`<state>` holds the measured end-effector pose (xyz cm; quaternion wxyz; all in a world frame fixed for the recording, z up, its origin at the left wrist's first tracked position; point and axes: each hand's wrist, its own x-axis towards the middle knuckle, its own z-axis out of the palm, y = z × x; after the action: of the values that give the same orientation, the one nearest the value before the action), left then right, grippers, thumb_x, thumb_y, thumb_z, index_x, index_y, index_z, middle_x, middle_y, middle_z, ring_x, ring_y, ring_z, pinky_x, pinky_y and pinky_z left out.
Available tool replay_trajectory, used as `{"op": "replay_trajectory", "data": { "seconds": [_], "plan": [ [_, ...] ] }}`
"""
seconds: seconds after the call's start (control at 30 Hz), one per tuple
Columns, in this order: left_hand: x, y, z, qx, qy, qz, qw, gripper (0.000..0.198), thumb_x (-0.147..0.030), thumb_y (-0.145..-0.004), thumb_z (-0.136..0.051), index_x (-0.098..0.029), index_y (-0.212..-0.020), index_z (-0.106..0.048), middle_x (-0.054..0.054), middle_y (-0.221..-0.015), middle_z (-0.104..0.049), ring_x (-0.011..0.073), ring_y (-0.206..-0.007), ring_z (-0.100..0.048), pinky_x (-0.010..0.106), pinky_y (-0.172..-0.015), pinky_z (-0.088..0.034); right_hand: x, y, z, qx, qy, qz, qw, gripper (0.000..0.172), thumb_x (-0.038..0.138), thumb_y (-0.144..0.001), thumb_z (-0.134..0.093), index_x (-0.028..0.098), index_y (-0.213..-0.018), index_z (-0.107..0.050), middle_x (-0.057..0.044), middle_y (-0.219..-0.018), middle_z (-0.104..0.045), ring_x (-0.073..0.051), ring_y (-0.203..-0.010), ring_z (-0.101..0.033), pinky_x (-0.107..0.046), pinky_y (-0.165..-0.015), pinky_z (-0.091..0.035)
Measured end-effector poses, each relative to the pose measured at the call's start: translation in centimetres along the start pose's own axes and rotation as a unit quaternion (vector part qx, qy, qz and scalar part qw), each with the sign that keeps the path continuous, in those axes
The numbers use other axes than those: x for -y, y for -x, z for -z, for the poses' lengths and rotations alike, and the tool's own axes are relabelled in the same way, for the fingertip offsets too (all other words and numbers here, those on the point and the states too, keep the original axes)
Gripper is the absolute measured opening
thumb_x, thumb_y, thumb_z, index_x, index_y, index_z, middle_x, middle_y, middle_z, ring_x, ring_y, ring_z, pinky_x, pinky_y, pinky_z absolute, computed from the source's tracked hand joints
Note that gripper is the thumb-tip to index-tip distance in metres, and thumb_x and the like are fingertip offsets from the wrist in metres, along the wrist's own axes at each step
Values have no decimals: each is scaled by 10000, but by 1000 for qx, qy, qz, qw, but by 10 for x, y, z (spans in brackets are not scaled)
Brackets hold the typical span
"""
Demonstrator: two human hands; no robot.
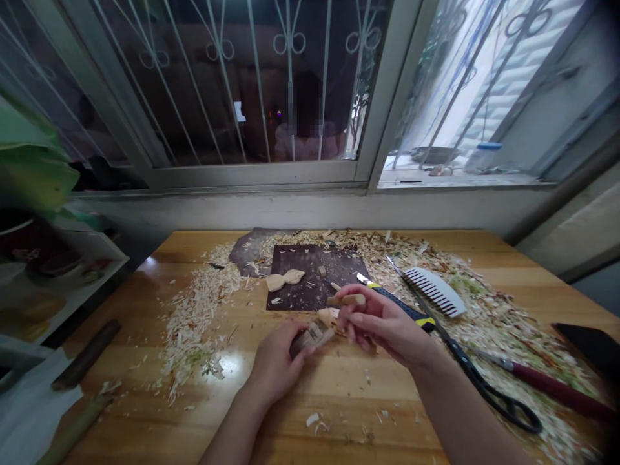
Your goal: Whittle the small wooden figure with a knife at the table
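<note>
My left hand [278, 358] is closed round a carved wooden block [312, 337] with grooves, low over the front middle of the table. Just to its right, my right hand [380, 323] pinches a small wooden piece [356, 299] between thumb and fingers. A paler piece of wood [328, 315] shows between the two hands; which hand bears it I cannot tell. Behind them lies a dark mat [295, 298] with a bow-shaped wooden carving [285, 279] on its left part. A utility knife [394, 300] with a yellow and black handle lies behind my right hand.
Wood shavings [194, 316] curve round the mat on the wooden table [159, 394]. To the right are a white comb [436, 290], black-handled scissors [469, 371], a red-handled tool [557, 385] and a dark flat object [588, 349]. A dark stick [87, 355] lies left. A barred window stands behind.
</note>
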<state>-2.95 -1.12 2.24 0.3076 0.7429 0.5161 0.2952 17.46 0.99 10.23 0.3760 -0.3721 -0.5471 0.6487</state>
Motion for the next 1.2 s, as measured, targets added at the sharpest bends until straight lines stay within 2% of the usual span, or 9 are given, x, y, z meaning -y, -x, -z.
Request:
{"op": "replay_trajectory", "data": {
  "seconds": [0.07,0.17,0.23,0.33,0.47,0.57,0.7,0.9,1.2],
  "plan": [
    [-2,-2,-1,8,-28,-34,999,297,-275,-715,-611,-260,-1012,-614,52,-1001,-581,224,-948,-504,354,-836,-379,-6,-2,-2,-56,78,35,995,198,360,-771,-573,211,-867,-485,71,-570,-491,-60,-452,-419,-162,-420,-316],
    [-1,-4,-2,-1,-22,-51,998,328,-286,-663,-674,-277,-990,-648,62,-1009,-557,242,-971,-467,384,-869,-347,-19,-7,-9,-137,256,86,953,239,396,-832,-476,185,-731,-523,51,-573,-473,-85,-522,-435,-190,-494,-347],
    [-1,-4,-1,-27,-12,-46,998,359,-306,-625,-710,-279,-979,-654,65,-1010,-551,253,-979,-455,386,-868,-336,-25,-11,-13,-147,354,100,918,285,394,-855,-432,182,-696,-536,29,-610,-520,-106,-571,-468,-205,-532,-356],
    [-1,-2,-2,-52,11,-20,998,384,-312,-598,-729,-276,-971,-651,54,-942,-551,237,-903,-480,348,-797,-363,-31,-13,-17,-141,429,119,884,271,367,-871,-405,193,-704,-529,17,-613,-556,-122,-573,-500,-212,-545,-353],
    [-1,3,-8,-12,49,11,999,386,-257,-627,-698,-274,-1007,-629,38,-891,-558,195,-781,-514,287,-688,-375,-34,-13,-20,-127,471,142,861,226,325,-875,-400,203,-733,-527,1,-632,-586,-131,-578,-532,-213,-564,-357],
    [-1,4,-14,10,36,20,999,397,-209,-645,-666,-271,-1032,-607,36,-922,-570,189,-781,-528,281,-686,-376,-36,-14,-20,-149,486,133,851,256,357,-861,-420,210,-665,-491,15,-585,-566,-120,-527,-505,-206,-526,-338],
    [-1,3,-16,8,4,28,1000,395,-187,-643,-654,-264,-1026,-597,28,-908,-586,190,-789,-534,285,-688,-374,-38,-15,-21,-198,494,125,837,321,421,-821,-475,218,-576,-438,42,-489,-521,-103,-451,-457,-199,-456,-287],
    [-1,3,-16,7,-5,44,999,380,-233,-633,-670,-248,-1006,-601,26,-862,-599,186,-753,-529,283,-662,-364,-43,-15,-26,-210,488,133,836,311,417,-806,-508,218,-573,-452,29,-488,-560,-107,-437,-478,-196,-453,-306],
    [1,2,-18,-5,18,50,999,379,-241,-616,-674,-250,-990,-612,23,-854,-605,183,-738,-518,283,-657,-351,-46,-15,-31,-247,554,173,776,343,442,-817,-487,222,-554,-464,16,-469,-570,-120,-437,-523,-214,-458,-287]
  ]
}}
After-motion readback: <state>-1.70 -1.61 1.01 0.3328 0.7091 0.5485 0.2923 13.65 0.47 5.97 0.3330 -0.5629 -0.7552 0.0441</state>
